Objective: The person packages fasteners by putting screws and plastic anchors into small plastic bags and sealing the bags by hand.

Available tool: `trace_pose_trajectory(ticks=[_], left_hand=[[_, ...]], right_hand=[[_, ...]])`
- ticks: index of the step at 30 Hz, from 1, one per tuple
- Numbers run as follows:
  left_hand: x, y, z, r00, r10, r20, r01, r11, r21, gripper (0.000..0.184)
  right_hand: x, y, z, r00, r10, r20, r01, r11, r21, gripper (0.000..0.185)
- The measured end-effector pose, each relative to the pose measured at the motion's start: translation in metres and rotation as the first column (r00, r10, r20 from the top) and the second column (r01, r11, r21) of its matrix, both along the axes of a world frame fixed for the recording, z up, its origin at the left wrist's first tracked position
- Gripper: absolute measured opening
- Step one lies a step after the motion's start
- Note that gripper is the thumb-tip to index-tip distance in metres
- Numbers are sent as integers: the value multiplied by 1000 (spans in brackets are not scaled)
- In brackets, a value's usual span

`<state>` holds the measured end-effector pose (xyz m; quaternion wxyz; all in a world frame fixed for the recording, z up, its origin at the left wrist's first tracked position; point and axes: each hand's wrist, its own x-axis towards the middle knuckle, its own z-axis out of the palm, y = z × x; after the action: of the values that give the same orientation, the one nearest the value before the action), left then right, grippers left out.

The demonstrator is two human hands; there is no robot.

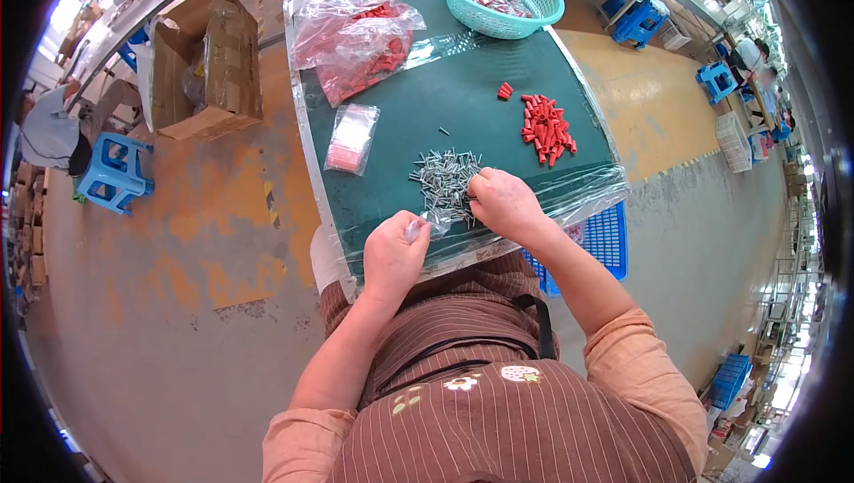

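Head view: pinching, in the left grip (396, 256), a clear bag (437, 224) at six o'clock of the metal screws (442, 179); touching their three o'clock edge with the right grip (505, 203), cannot tell how far closed or whether holding any. With red plugs (545, 130) at two o'clock on the bench (445, 83).

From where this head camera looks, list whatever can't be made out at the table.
All in the head view:
Whether the right hand holds any piece from the metal pile: its own back hides the grip.
Whether the clear bag contains anything: the left hand covers part, and it is small and creased.
Full contents of the blue crate: the table and right forearm block the view.
The table's far end: cut off by the top edge.
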<state>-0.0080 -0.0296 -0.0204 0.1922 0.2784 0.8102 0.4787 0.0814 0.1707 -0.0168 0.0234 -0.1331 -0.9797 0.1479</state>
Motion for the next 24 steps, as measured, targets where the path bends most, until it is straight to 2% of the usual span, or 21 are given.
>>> trace_pose_trajectory(ticks=[5,11,14,20,23,24], left_hand=[[1,2,-3,1000,8,13,-9,1000,7,15],[-1,4,-2,1000,26,-16,-25,999,32,17],[-1,7,-2,999,27,30,-27,1000,3,16],[-4,21,5,995,48,89,-41,997,-72,19],[-4,32,6,998,25,49,-21,998,-63,21],[-3,35,8,998,8,62,-5,998,-57,21]], right_hand=[[-6,-1,-5,998,51,48,-58,989,137,9],[-7,4,-5,995,68,66,-76,988,132,10],[-7,10,-10,999,27,40,-30,997,68,11],[-6,-6,49,996,-39,-78,13,953,-304,8],[-2,-22,67,973,99,-210,-164,932,-324,7],[-3,-25,69,965,158,-209,-208,947,-245,8]])
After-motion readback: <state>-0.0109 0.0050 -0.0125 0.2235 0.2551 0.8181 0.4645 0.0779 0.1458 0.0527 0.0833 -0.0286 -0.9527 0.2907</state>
